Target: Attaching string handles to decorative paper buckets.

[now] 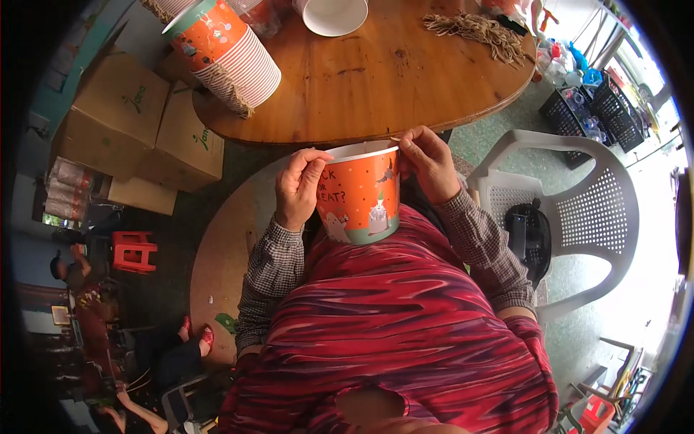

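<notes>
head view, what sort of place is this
Probably a small informal workshop, perhaps in a home: a stack of orange buckets and a bundle of cord are on the wooden table, with large cardboard boxes piled nearby.

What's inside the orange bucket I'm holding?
Inside the orange bucket, only a narrow pale strip of inner wall shows. The near side covers the bottom, so whether anything lies there cannot be seen.
</notes>
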### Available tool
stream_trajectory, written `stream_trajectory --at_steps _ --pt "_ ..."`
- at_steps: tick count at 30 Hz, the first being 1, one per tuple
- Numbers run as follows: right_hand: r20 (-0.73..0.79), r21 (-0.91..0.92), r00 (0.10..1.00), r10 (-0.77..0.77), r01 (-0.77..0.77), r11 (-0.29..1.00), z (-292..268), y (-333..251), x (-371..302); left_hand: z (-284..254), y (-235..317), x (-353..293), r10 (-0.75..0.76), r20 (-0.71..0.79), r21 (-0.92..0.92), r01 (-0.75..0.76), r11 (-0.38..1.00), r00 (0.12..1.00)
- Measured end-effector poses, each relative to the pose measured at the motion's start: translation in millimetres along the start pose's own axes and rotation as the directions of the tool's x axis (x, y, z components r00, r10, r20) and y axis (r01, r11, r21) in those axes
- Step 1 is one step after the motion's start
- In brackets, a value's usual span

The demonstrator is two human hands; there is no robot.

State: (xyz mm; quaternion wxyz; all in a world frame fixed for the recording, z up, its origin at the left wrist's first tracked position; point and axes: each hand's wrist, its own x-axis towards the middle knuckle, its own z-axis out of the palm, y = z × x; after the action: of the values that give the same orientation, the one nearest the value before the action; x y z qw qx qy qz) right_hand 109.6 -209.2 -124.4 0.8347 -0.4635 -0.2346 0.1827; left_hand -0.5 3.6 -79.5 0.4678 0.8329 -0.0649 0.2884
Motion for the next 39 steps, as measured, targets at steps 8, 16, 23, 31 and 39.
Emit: stream_trajectory --at_steps 8,16,23,31,39 --pt "-0.075 -0.340 0.985 -0.156 0.122 0.933 31 -13 -11 -1 44 6 0.251 0.111 0.321 -0.274 0.907 0.962" --pt "-0.054 -0.402 0.993 -0.106 0.076 0.912 28 -37 -9 -8 35 0 -0.173 0.120 -0.093 0.184 0.978 0.978" --pt "-0.025 -0.329 0.993 -0.120 0.105 0.939 29 -20 -9 -1 50 12 0.058 0.161 0.173 -0.086 0.981 0.985" --pt "0.142 -0.636 0.893 -0.427 0.413 0.652 49 -27 -37 9 57 10 -0.132 0.147 0.132 0.112 0.985 0.980" --pt "0.162 -0.672 0.889 -0.428 0.417 0.612 55 -26 -42 15 60 12 0.003 0.131 0.200 -0.029 0.979 0.991"
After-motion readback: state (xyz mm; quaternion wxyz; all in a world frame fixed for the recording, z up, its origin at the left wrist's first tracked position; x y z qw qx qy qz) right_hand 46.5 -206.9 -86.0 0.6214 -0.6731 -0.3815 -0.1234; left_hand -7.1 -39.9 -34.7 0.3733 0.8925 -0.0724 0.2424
